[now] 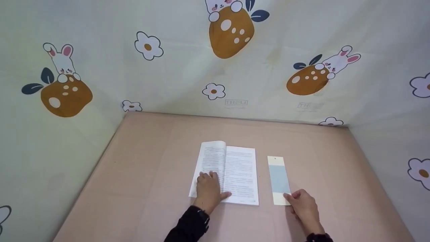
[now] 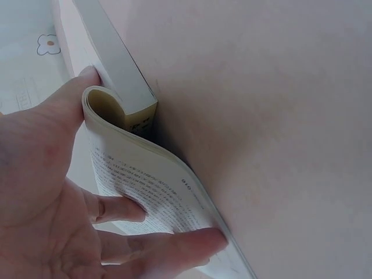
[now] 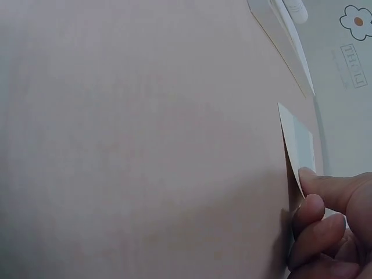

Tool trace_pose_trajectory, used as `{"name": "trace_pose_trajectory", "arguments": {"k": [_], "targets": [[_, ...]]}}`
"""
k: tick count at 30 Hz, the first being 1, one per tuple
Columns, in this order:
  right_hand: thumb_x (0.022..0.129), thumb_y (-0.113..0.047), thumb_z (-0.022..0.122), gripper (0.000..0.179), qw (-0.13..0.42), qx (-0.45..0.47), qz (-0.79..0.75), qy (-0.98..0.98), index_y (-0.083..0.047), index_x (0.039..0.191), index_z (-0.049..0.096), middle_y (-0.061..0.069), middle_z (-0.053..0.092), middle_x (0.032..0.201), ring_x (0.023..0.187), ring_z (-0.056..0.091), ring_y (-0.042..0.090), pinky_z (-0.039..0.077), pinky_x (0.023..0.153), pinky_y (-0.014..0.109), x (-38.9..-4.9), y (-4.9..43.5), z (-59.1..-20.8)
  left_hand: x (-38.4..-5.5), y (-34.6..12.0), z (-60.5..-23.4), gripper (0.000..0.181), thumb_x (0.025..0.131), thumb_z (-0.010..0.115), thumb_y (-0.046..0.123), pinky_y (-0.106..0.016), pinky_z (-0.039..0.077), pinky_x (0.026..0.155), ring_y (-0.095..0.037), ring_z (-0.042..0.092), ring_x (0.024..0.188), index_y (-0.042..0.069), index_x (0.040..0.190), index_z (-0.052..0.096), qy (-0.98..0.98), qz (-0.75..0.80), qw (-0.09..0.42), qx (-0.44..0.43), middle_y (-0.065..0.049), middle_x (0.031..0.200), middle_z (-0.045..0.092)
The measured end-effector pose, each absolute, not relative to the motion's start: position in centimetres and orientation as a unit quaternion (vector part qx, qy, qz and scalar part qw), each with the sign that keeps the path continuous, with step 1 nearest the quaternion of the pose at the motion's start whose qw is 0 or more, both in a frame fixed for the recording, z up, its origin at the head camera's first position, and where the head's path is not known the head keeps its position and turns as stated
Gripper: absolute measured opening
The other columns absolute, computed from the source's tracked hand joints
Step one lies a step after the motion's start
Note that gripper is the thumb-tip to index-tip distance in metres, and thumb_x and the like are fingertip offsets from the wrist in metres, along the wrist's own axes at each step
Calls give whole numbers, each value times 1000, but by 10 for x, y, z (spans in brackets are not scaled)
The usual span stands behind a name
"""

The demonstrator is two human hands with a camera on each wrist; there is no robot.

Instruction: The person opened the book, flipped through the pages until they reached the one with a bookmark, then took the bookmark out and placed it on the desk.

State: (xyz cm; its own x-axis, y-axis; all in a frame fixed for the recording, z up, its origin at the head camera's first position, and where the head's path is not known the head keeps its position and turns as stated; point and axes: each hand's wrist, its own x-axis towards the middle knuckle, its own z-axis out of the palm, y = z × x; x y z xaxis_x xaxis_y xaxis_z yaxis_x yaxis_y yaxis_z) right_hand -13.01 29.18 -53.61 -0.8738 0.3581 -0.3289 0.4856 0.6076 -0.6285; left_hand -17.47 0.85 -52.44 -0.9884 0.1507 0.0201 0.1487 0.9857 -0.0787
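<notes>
An open book [image 1: 240, 171] with printed pages lies in the middle of the table. Across its left page rests my left hand [image 1: 208, 188], the thumb reaching over to the right page. In the left wrist view the fingers press on the curved-over pages [image 2: 139, 168], and the thumb lies on the thick block beyond the fold. To the right of the book is a cream bookmark [image 1: 278, 178] with a pale blue band and a small hole at its far end. My right hand [image 1: 305, 206] pinches its near right corner; the right wrist view shows this edge slightly raised.
The table [image 1: 151, 168] has a plain pinkish-beige covering. Pale cloth walls [image 1: 178, 77] printed with rabbits, brown fruit and flowers stand at the back, left and right. Dark sleeves [image 1: 189, 225] cover both wrists.
</notes>
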Motion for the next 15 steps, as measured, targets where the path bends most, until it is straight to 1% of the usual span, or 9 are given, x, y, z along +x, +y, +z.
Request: {"name": "trace_pose_trajectory", "arguments": {"k": [4, 5, 6, 11, 15], "targets": [[88, -29, 60, 31, 90, 224, -340, 909, 1, 92, 53, 5, 55, 64, 55, 51, 15, 36, 50, 26, -132, 291, -534, -176, 9, -525, 98, 67, 55, 76, -36, 47, 87, -35, 56, 114, -5, 122, 50, -996, 41, 6, -76, -28, 118, 58], [88, -28, 60, 30, 95, 223, -337, 910, 1, 92, 53, 5, 55, 65, 56, 51, 15, 36, 50, 26, -132, 290, -533, -173, 9, -515, 96, 67, 59, 73, -36, 47, 88, -34, 55, 115, -4, 122, 50, -997, 37, -8, -72, -28, 119, 58], [89, -27, 59, 29, 101, 223, -335, 910, 1, 92, 53, 5, 55, 65, 56, 51, 15, 37, 51, 26, -133, 290, -532, -173, 9, -515, 96, 66, 59, 73, -37, 47, 88, -35, 55, 115, -4, 123, 50, -997, 35, -11, -72, -28, 119, 58], [91, -21, 57, 22, 122, 221, -335, 908, 1, 91, 53, 4, 55, 60, 52, 50, 14, 38, 47, 25, -134, 285, -528, -172, 9, -511, 97, 64, 60, 73, -37, 47, 88, -35, 55, 115, -5, 122, 51, -997, 25, -14, -69, -28, 119, 58], [90, -18, 56, 18, 110, 201, -318, 920, 0, 89, 53, 5, 55, 61, 53, 50, 15, 37, 48, 25, -135, 282, -526, -173, 9, -512, 97, 65, 59, 74, -37, 47, 88, -35, 55, 115, -4, 122, 52, -997, 28, -13, -70, -28, 118, 58]]}}
